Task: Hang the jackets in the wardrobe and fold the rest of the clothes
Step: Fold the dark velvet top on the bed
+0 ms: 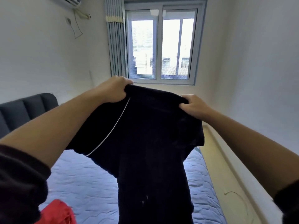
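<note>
Hands up front: left hand (113, 90) and right hand (195, 105) each grip, fingers curled, a top corner of a black garment (145, 135) with a white stripe. It hangs above the blue bed (84, 183). Red cloth (58, 212) lies at the bed's near edge.

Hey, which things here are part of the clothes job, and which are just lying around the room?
Part of the job: dark garment with a white stripe, gripped at its top edge by the left hand and the right hand; red garment on the bed.
Just there: window, curtain, air conditioner, headboard.
</note>
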Tool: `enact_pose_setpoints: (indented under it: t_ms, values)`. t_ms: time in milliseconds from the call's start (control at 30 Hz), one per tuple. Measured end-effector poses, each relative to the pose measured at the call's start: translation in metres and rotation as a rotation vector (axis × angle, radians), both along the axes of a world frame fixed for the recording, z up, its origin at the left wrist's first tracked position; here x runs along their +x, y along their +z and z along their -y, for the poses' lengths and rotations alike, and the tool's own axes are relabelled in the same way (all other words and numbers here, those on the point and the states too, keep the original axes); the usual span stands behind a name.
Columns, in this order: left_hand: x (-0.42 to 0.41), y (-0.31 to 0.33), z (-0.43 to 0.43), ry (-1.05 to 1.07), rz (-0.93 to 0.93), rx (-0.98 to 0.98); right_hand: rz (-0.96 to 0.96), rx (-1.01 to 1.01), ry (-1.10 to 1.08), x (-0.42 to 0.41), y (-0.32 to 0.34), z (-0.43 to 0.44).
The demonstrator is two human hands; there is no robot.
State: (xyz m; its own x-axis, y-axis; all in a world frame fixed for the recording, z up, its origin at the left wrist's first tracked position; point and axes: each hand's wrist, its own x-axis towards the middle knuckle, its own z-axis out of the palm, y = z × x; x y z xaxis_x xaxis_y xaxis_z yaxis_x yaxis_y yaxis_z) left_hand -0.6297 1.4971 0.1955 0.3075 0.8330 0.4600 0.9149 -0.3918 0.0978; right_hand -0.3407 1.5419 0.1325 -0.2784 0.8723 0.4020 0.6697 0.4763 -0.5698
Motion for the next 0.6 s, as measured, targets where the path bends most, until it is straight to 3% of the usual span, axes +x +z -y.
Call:
enact_pose_setpoints:
  t_ms: [133, 267, 300, 400, 467, 533, 600]
  values:
    - [0.005, 0.024, 0.008, 0.079, 0.167, 0.034, 0.025, -0.095, 0.093, -0.006, -0.025, -0.009]
    - [0.036, 0.014, 0.013, 0.139, 0.267, -0.387, 0.340, 0.155, -0.350, 0.010, -0.021, -0.030]
    - [0.047, 0.008, 0.014, 0.107, 0.312, -0.477, 0.340, 0.154, -0.421, 0.011, -0.017, -0.032]
    - [0.056, -0.009, 0.006, -0.059, 0.441, -0.675, -0.038, 0.055, -0.349, -0.005, -0.002, -0.031]
    - [0.039, -0.019, 0.002, -0.223, 0.437, -0.935, -0.338, 0.048, -0.156, -0.019, 0.004, -0.020]
    - [0.020, -0.030, -0.008, -0.305, 0.567, -1.076, -0.543, -0.045, 0.095, -0.027, 0.007, -0.002]
    - [0.014, -0.043, -0.021, -0.219, 0.628, -0.825, -0.605, -0.126, 0.312, -0.031, 0.008, 0.010]
